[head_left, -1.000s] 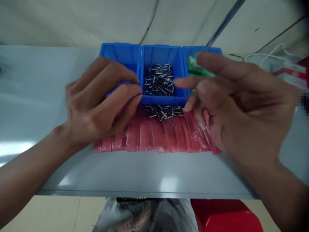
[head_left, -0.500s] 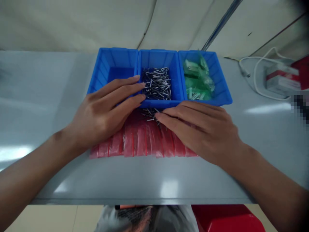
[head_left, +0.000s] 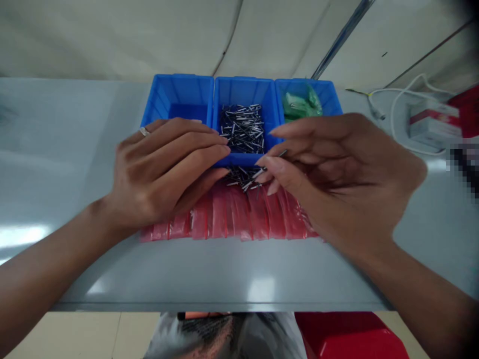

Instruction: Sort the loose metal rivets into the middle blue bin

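Observation:
My right hand (head_left: 337,169) is turned palm inward and pinches a thin metal rivet (head_left: 283,154) between thumb and fingertips, in front of the middle bin. Below its fingers lies a small loose pile of rivets (head_left: 243,180), on top of a row of pink zip bags (head_left: 239,214). My left hand (head_left: 160,169) holds nothing that I can see; its fingers stretch across the front of the left bin towards the middle one. The middle blue bin (head_left: 245,159) contains many more rivets (head_left: 243,127).
The left blue bin (head_left: 183,92) shows a bare floor. Green bags (head_left: 301,104) fill part of the right blue bin (head_left: 331,92). A white cable (head_left: 392,107) and a red-and-white box (head_left: 434,119) are at the right. The table edge (head_left: 224,306) runs near my lap, beside a red stool (head_left: 352,336).
My right hand has lifted off the pile and rolled palm inward, with a rivet now in its fingertips. The left hand has shifted slightly, showing more of its thumb.

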Action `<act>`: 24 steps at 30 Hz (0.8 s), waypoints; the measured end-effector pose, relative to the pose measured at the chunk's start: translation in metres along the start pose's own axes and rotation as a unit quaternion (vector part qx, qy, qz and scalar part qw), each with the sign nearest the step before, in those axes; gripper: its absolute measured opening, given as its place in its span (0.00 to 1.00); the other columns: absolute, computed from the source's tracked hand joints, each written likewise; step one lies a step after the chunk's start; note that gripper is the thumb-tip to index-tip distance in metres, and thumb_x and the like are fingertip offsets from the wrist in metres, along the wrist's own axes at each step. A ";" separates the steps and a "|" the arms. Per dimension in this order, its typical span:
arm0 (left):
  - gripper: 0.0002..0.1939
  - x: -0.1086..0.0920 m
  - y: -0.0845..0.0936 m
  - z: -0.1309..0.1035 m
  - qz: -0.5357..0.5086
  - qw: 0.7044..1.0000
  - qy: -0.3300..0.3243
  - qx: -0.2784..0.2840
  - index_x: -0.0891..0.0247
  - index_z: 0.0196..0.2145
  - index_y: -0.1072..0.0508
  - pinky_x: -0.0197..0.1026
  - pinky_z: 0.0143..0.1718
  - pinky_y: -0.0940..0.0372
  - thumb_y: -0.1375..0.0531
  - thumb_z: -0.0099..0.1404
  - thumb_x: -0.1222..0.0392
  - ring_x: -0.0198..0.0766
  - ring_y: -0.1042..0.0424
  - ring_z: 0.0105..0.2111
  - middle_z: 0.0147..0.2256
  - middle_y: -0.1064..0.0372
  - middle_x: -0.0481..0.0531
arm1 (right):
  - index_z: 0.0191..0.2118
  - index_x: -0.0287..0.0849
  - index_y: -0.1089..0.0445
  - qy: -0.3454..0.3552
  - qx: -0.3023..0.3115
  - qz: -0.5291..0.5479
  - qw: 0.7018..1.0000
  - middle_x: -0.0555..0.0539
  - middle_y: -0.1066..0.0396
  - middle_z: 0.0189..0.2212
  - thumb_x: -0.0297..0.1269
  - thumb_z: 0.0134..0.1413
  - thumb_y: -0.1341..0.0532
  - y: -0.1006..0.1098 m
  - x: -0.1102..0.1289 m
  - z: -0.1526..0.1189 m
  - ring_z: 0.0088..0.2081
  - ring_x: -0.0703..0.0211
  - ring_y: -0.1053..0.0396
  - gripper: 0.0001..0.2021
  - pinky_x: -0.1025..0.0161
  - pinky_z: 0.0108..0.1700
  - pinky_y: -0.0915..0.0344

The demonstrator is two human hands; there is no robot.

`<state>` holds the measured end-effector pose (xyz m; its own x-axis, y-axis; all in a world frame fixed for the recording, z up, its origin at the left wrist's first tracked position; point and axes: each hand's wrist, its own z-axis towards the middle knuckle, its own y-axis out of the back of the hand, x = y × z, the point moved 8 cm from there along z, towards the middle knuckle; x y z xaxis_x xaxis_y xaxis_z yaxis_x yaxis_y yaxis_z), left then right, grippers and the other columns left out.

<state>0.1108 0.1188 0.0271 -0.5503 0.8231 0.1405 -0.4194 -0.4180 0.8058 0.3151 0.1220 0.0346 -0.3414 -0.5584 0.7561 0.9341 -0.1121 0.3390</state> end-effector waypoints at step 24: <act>0.21 -0.005 -0.020 -0.002 -0.155 0.945 0.226 0.179 0.38 0.49 0.16 0.61 0.67 0.22 0.46 0.73 0.36 0.44 0.24 0.62 0.50 0.18 0.42 | 0.42 0.46 0.12 -0.106 0.035 0.289 0.951 0.54 0.13 0.35 0.23 0.58 0.23 -0.017 -0.009 -0.002 0.29 0.59 0.16 0.11 0.60 0.35 0.12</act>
<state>0.1205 0.1225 0.0089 -0.7275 0.6022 -0.3289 -0.3840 0.0398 0.9225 0.3021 0.1270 0.0212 0.2062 -0.3311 0.9208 0.9655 0.2220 -0.1364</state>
